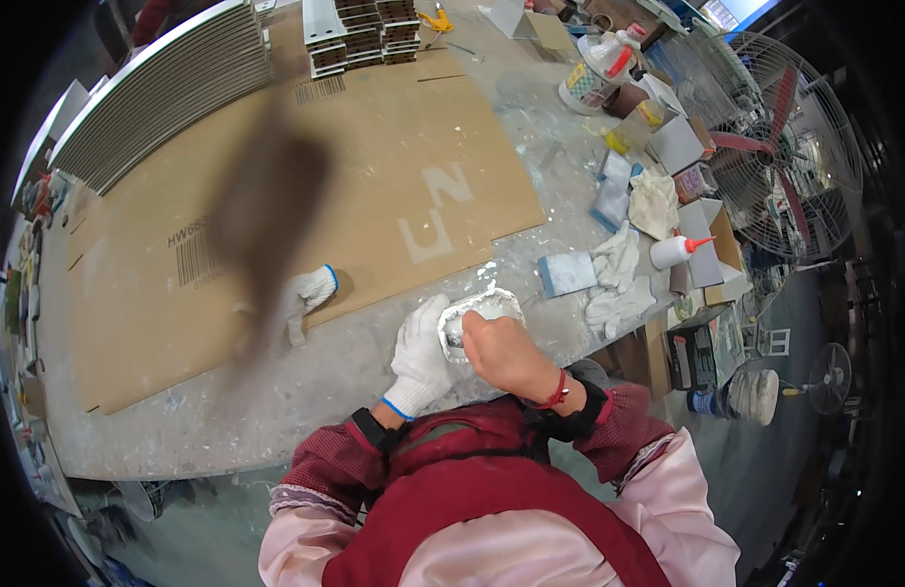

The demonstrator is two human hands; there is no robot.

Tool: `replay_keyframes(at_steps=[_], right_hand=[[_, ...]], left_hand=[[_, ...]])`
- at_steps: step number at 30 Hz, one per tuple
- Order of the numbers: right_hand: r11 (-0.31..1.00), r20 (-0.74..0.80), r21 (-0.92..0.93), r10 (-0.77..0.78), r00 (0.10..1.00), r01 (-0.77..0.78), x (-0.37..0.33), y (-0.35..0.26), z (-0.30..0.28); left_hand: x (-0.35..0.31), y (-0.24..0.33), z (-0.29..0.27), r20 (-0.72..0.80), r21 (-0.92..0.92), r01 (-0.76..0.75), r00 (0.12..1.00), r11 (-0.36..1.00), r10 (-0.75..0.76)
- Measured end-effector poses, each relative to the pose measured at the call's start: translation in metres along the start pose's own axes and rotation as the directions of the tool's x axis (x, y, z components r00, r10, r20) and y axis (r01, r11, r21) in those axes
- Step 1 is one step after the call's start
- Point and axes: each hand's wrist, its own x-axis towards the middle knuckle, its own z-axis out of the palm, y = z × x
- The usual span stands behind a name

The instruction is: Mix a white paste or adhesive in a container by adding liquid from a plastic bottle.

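My left hand (419, 350), in a white knitted glove with a blue cuff, is wrapped round the side of a small white tub (509, 302). The tub's rim and inside are crusted with white paste, and it is at the table's near edge. My bare right hand (506, 354) is closed in a fist over the tub's opening. Whatever it grips is hidden beneath the fingers. A loose white glove (311, 293) with a blue cuff lies to the left, on the near edge of a large flat cardboard sheet (374, 176).
Stacked white panels (169, 93) and metal profiles (360, 34) stand at the back. To the right lie a blue-and-white sponge (567, 273), rags (619, 274), a red-tipped squeeze bottle (679, 250) and a white jug (594, 78). A fan (770, 147) stands beyond. Something dark and blurred (271, 186) covers part of the cardboard.
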Motion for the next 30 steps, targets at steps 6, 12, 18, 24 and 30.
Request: replay_keyframes(at_steps=[6,12,18,24,30], right_hand=[[1.000,-0.019,0.000,0.031,0.999,-0.031,0.003,-0.008,0.009],[0.985,-0.006,-0.119,0.126,0.992,-0.126,-0.003,0.006,0.035],[0.995,-0.010,-0.084,0.048,0.999,-0.049,-0.004,-0.006,-0.015],[0.997,-0.034,-0.019,0.071,0.997,-0.072,-0.003,-0.002,-0.016],[0.997,-0.063,0.042,0.072,0.995,-0.069,-0.001,-0.010,-0.008]], left_hand=[[0.000,-0.007,0.006,-0.067,-0.016,-0.062,0.996,0.998,0.061],[0.002,-0.007,0.010,-0.086,-0.005,-0.088,0.992,0.996,0.087],[-0.003,0.001,0.000,-0.053,0.025,-0.061,0.997,0.998,0.062],[0.001,-0.002,0.002,-0.026,0.085,-0.070,0.997,0.994,0.073],[-0.001,-0.008,0.009,-0.070,0.064,-0.094,0.993,0.994,0.098]])
